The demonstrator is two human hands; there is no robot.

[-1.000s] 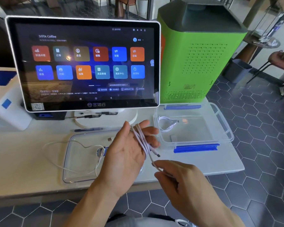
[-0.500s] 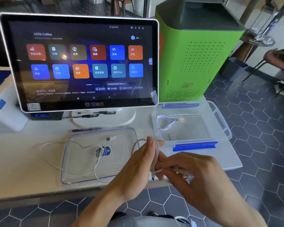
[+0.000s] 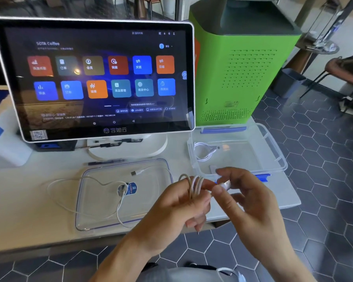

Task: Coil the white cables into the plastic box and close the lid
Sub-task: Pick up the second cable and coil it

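My left hand point(image 3: 177, 208) grips a white cable point(image 3: 195, 185) wound in several loops around its fingers, just in front of the table edge. My right hand point(image 3: 247, 202) pinches that cable's plug end beside the coil. The clear plastic box point(image 3: 273, 151) with blue clips stands open at the right of the table, and a coiled white cable point(image 3: 203, 150) lies in its left corner. The clear lid point(image 3: 102, 218) lies flat to the left of my hands. A loose white cable point(image 3: 118, 200) trails across the lid and the tabletop.
A large touchscreen terminal point(image 3: 94, 78) on a white stand fills the back of the table. A tall green machine point(image 3: 243, 64) stands behind the box. A white printer point(image 3: 2, 143) sits at the far left. A dark pen point(image 3: 106, 162) lies behind the lid. Chairs stand on the hexagon-tile floor at right.
My left hand has turned and closed around the coil. My right hand has risen from below the coil to its right side, bringing the plug end up.
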